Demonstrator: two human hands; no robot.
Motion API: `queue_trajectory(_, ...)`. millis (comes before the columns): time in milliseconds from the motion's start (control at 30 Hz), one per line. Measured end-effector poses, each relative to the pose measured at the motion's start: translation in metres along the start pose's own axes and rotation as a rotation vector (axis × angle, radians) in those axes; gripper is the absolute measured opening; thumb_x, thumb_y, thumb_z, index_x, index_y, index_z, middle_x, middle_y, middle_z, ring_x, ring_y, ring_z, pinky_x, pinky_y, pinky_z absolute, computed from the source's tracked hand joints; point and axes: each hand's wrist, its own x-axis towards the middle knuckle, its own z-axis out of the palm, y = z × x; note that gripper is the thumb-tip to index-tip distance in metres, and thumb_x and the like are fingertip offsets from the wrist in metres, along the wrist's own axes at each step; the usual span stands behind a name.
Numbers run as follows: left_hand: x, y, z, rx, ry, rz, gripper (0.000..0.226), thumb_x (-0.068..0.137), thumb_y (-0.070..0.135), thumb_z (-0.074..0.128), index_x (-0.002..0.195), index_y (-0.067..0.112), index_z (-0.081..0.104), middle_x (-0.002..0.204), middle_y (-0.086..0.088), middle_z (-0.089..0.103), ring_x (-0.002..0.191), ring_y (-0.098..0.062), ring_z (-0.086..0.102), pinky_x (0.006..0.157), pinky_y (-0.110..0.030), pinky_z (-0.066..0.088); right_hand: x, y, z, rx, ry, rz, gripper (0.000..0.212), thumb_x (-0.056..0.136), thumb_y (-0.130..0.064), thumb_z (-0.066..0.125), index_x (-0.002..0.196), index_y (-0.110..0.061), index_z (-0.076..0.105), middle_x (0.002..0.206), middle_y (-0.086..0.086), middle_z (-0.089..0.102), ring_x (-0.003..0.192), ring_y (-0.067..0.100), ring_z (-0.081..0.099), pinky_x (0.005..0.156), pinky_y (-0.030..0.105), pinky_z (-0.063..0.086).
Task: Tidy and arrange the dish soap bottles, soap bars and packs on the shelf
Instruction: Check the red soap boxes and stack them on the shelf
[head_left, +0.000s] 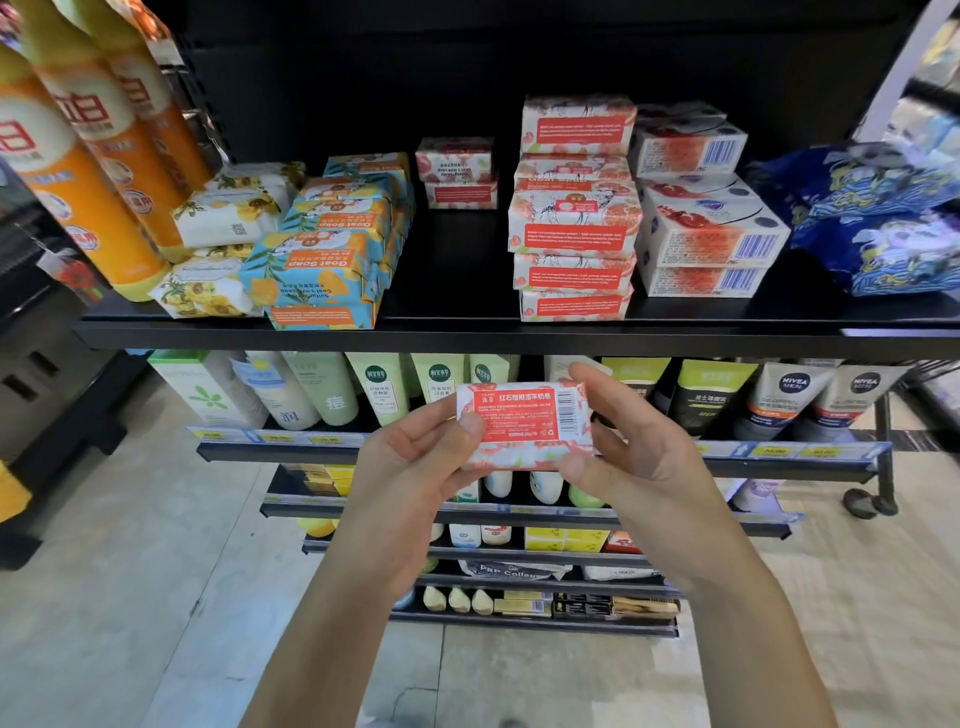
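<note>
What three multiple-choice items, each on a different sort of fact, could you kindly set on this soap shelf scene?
1. Where is the red-and-white soap bar?
A. In a basket.
B. Held in front of the shelf, below its edge.
C. In a drawer.

2. What colour are the dish soap bottles at the shelf's left end?
A. Orange and yellow.
B. Purple.
C. Black.

3. What are the hands doing?
A. Both hang empty.
B. Only one holds the bar.
C. The left hand and right hand each grip an end.

Answers: 1 B, the bar shows below the shelf edge; 2 A, orange bodies with yellow ends; 3 C, fingers curl round both ends.
</note>
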Motion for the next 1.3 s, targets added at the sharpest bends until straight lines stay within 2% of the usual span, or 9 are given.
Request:
queue_trajectory(167,-0.001,-0.001,0.000,0.023,0.006,0.011,0.046,0.088,0.023,0.067,0.131,0.007,0.066,0.116,-0.013,0.076,0.112,-0.028,0.071,0.099,-0.040,0.054,0.003,0.002,0.005,-0.029,0.156,0.090,0.058,0.073,-0.047,0.076,0.127,-0.028,0.067,0.118,-0.001,0.074,0.111,0.016,0.071,0.100,0.041,0.055)
queue_trajectory(267,-0.002,-0.002,0.001,0.032,0.000,0.017,0.042,0.089,0.020,0.065,0.130,0.010,0.066,0.115,-0.011,0.076,0.111,-0.025,0.072,0.093,-0.032,0.058,0.004,0.002,0.006,-0.038,0.212,0.116,0.055,0.069,-0.053,0.075,0.118,-0.027,0.071,0.111,0.001,0.076,0.105,0.015,0.073,0.102,0.043,0.054)
queue_trajectory(467,-0.002,-0.003,0.003,0.014,-0.008,0.029,0.043,0.089,0.017,0.065,0.131,0.010,0.065,0.113,-0.010,0.077,0.107,-0.024,0.074,0.083,-0.024,0.058,0.003,0.002,0.007,-0.036,0.212,0.117,0.047,0.073,-0.046,0.074,0.115,-0.025,0.074,0.107,0.000,0.077,0.098,0.012,0.073,0.092,0.032,0.053)
queue_trajectory(567,-0.002,-0.004,0.004,0.010,-0.010,0.030,0.047,0.087,0.018,0.066,0.133,0.011,0.063,0.114,-0.010,0.077,0.108,-0.025,0.073,0.086,-0.027,0.058,0.002,0.002,0.006,-0.016,0.209,0.091,0.038,0.077,-0.039,0.074,0.113,-0.024,0.074,0.104,-0.003,0.077,0.095,0.011,0.073,0.083,0.024,0.051)
queue_trajectory(700,-0.002,-0.002,0.005,-0.008,-0.013,0.027,0.052,0.083,0.017,0.068,0.135,0.015,0.062,0.116,-0.008,0.076,0.111,-0.023,0.072,0.100,-0.038,0.053,0.001,0.005,0.005,0.017,0.185,0.037,0.039,0.081,-0.029,0.073,0.119,-0.020,0.072,0.113,0.003,0.076,0.107,0.024,0.072,0.094,0.036,0.054)
queue_trajectory(900,-0.003,0.002,0.008,-0.012,-0.009,0.004,0.044,0.087,0.033,0.062,0.127,0.017,0.069,0.119,-0.005,0.076,0.114,-0.019,0.070,0.106,-0.040,0.050,0.001,0.005,0.003,0.022,0.149,-0.067,0.045,0.083,-0.019,0.072,0.128,-0.013,0.066,0.117,0.003,0.076,0.110,0.022,0.071,0.091,0.029,0.056)
queue_trajectory(1033,-0.004,0.004,0.010,-0.036,-0.032,-0.043,0.051,0.083,0.047,0.061,0.122,0.015,0.071,0.118,-0.008,0.076,0.115,-0.021,0.071,0.104,-0.037,0.054,0.001,0.005,0.001,0.018,0.119,-0.123,0.047,0.084,-0.011,0.071,0.130,-0.006,0.063,0.117,0.008,0.075,0.114,0.022,0.069,0.091,0.029,0.057)
queue_trajectory(1200,-0.003,0.005,0.009,-0.064,-0.024,-0.072,0.045,0.093,0.035,0.060,0.122,0.002,0.069,0.117,-0.011,0.076,0.115,-0.024,0.071,0.104,-0.040,0.054,0.002,0.007,0.001,0.016,0.097,-0.161,0.045,0.082,-0.008,0.071,0.127,-0.013,0.065,0.120,0.003,0.074,0.121,0.019,0.065,0.095,0.027,0.054)
queue_trajectory(1300,-0.003,0.005,0.008,-0.073,0.007,-0.067,0.046,0.089,0.033,0.064,0.121,0.000,0.069,0.117,-0.012,0.076,0.114,-0.026,0.071,0.105,-0.043,0.053,0.002,0.006,0.000,0.014,0.078,-0.125,0.048,0.083,-0.011,0.073,0.130,-0.017,0.064,0.125,0.000,0.072,0.126,0.018,0.062,0.099,0.028,0.053)
